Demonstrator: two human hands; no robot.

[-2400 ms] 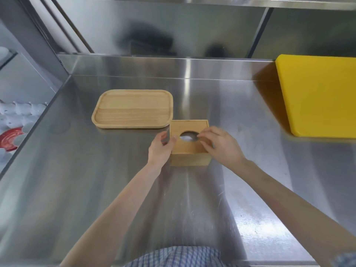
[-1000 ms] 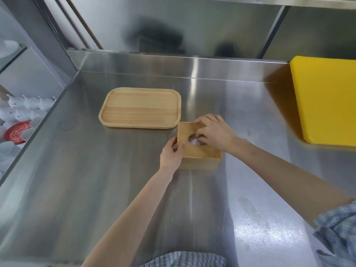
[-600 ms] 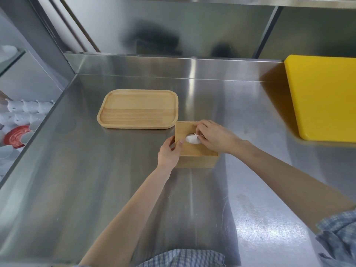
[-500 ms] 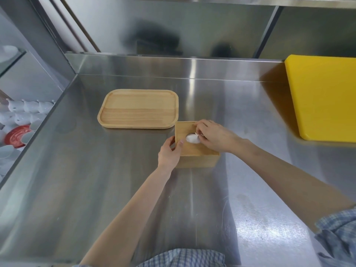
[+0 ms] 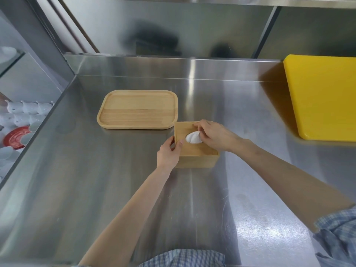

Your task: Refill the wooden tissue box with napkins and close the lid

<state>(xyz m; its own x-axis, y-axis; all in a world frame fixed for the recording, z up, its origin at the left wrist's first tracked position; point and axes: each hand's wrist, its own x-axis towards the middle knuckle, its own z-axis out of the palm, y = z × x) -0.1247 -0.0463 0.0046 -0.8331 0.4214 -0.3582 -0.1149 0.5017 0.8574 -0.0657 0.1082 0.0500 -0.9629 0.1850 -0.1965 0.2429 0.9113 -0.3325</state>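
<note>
The wooden tissue box (image 5: 196,160) stands on the steel counter, its lid on top with an oval opening. A white napkin (image 5: 193,137) sticks up out of that opening. My right hand (image 5: 215,135) rests over the lid and pinches the napkin between its fingertips. My left hand (image 5: 168,153) grips the box's near left corner, thumb on the side and forefinger on the lid.
A wooden tray (image 5: 137,109) lies just behind and left of the box. A yellow cutting board (image 5: 321,97) lies at the far right. Past the counter's left edge (image 5: 38,128), white cups (image 5: 28,108) and a red plate (image 5: 15,136) sit lower down.
My right hand's fingers went into the lid's opening and have drawn the white napkin up out of it. My left hand kept its hold on the box's corner.
</note>
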